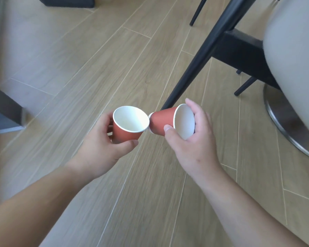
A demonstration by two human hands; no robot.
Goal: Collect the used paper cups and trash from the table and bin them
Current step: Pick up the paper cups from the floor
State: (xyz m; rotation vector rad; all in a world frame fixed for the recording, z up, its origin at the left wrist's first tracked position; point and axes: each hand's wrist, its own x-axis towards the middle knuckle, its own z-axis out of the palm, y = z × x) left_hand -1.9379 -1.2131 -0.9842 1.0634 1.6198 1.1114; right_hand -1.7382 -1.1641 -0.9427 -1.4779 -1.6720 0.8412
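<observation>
My left hand (100, 148) grips an upright red paper cup (127, 134) with a white inside, its mouth facing up and nothing visible in it. My right hand (191, 145) grips a second red paper cup (163, 122), tipped on its side with its open mouth toward me and its bottom pointing left. The bottom of the tipped cup touches the rim of the upright cup. Both cups are held in the air above a wooden floor. No bin and no table top are in view.
Light wooden floorboards (78, 68) fill the view. A black chair leg (194, 65) slants down just behind the cups. A grey rounded chair back (292, 50) with a round metal base (289, 129) stands at the right. Dark furniture (2, 107) sits at the left edge.
</observation>
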